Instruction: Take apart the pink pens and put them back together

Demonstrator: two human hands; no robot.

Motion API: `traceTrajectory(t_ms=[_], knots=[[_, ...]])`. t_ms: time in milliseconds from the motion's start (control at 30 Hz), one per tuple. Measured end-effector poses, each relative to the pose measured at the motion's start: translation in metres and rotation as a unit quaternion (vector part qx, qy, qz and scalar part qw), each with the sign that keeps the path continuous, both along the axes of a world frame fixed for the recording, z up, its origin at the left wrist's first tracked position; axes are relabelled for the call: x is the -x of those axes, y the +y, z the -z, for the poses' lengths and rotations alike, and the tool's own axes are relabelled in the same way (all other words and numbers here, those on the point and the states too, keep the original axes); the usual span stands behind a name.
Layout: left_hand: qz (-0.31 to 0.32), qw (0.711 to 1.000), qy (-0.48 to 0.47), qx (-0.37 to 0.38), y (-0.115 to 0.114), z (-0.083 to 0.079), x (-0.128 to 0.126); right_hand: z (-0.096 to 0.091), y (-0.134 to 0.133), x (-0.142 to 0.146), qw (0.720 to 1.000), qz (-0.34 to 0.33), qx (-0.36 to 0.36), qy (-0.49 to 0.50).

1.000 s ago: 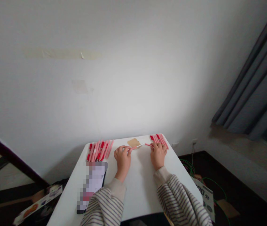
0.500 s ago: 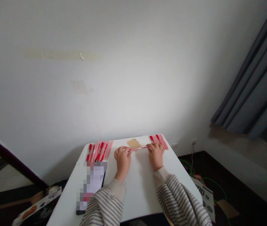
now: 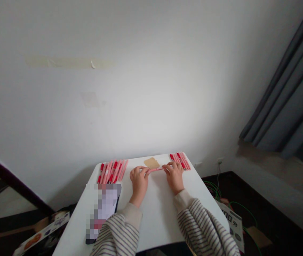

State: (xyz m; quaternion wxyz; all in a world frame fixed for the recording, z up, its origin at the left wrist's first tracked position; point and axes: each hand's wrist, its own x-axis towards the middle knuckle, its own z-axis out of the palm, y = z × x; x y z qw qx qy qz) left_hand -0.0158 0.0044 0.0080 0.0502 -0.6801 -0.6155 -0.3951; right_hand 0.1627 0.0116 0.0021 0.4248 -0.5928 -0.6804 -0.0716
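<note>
Both hands hold one pink pen [image 3: 156, 170] level above the small white table [image 3: 157, 217]. My left hand [image 3: 138, 180] pinches its left end with curled fingers. My right hand [image 3: 174, 175] grips its right end, fingers closed. A row of several pink and red pens [image 3: 112, 171] lies at the table's far left. A second bunch of pink and red pens [image 3: 180, 160] lies at the far right, just beyond my right hand. A brown card piece [image 3: 151, 163] lies behind the held pen.
A blurred-out phone [image 3: 102, 210] lies on the table's left side. A white wall stands right behind the table. Grey curtains [image 3: 290, 103] hang at the right. Green cables [image 3: 215, 190] and printed boxes [image 3: 233, 220] lie on the dark floor.
A second ago each hand held a separate pen part with a gap between them. The hands came together and the parts now form one pen; my right hand slid slightly left.
</note>
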Motion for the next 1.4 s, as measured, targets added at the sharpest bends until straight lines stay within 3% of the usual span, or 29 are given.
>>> traceTrajectory(t_ms=[1400], knots=[[-0.036, 0.998, 0.016, 0.052, 0.005, -0.0026, -0.005, 0.0002, 0.0042, -0.002, 0.999, -0.035, 0.021, -0.012]])
